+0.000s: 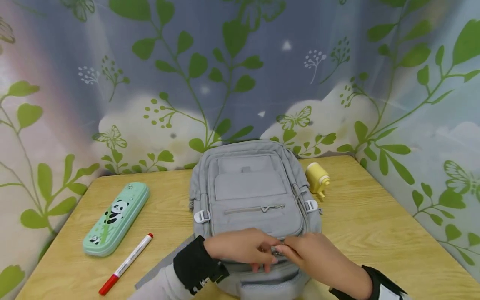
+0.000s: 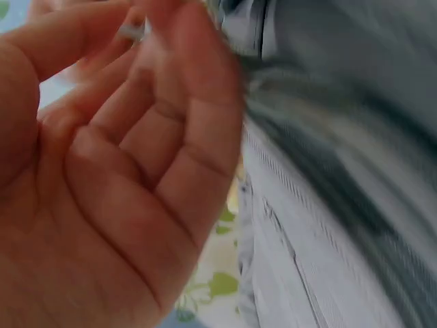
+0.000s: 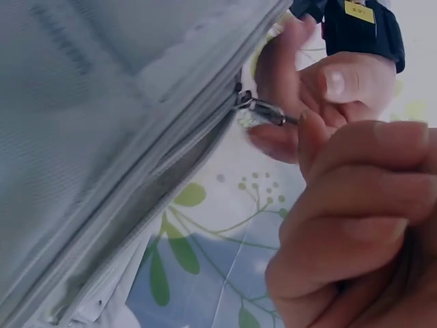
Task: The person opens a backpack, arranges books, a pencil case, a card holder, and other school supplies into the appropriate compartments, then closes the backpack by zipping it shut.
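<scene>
A grey backpack (image 1: 250, 185) lies on the table, its lower end towards me. In the head view both hands meet over its lower part. My right hand (image 1: 318, 255) pinches a metal zipper pull (image 3: 268, 111) between thumb and finger. The zipper beside it is partly parted, with a dark gap showing in the right wrist view. My left hand (image 1: 243, 246) is close by the pull, its fingers loosely bent over the bag and the palm bare in the left wrist view. Part of the zipper is hidden under the hands.
On the left of the wooden table (image 1: 168, 196) lie a mint green panda pencil case (image 1: 117, 218) and a red-capped white marker (image 1: 126, 263). A small yellow and white bottle (image 1: 317, 178) is right of the bag. A leaf-patterned curtain (image 1: 232, 83) hangs behind.
</scene>
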### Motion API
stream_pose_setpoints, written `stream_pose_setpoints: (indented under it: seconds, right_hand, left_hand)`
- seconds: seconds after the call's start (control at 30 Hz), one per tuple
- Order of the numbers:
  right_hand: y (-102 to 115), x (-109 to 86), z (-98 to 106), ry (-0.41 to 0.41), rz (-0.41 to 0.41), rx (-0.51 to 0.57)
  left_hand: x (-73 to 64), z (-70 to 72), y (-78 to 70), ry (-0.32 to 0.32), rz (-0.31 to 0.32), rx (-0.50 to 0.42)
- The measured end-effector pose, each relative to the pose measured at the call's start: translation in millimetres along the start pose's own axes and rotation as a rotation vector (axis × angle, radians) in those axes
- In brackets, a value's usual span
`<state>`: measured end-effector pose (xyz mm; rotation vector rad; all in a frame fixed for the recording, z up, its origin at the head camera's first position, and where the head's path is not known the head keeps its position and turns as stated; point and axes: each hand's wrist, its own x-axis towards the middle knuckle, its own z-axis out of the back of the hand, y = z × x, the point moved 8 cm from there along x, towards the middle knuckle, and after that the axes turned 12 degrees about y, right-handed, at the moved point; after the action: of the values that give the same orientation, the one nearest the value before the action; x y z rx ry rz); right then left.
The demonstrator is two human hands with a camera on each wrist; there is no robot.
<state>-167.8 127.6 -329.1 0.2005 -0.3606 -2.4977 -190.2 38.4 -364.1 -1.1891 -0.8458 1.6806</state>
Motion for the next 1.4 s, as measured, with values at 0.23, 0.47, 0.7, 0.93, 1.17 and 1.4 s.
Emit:
stream_pose_setpoints:
  seconds: [0.23,0.47,0.7,0.93,1.17,1.4]
  right_hand:
    - [-7,4.3,10,0.052,0.07,0.059]
    - [-12,3.4,-1,-0.067,0.33,-0.224]
    - [7,10.9,-31,-0.204,0.35,-0.49]
    - [13,6.2,-22,-0.333,0.33,-0.542]
    - [2,4.4,-14,-0.35,0.298,-0.446]
    - [1,5.4,-19,-0.295,0.305,-0.382]
  left_hand:
    - [8.7,1.7,-7.5,-0.085,0.041,0.059]
    - [-9.4,-3.6,-9.5,-0.208,0.064,0.068]
    - [-18.9,-4.0,-12.5,-0.334,0.123,0.239]
    - [-48.8,1.8,-1.3,-0.368,0.199,0.144]
    - [-110.0,19.4,24.7,-0.375,0.267,0.222]
    - [-144.8,48.3,48.0,-0.443,0.417,0.435]
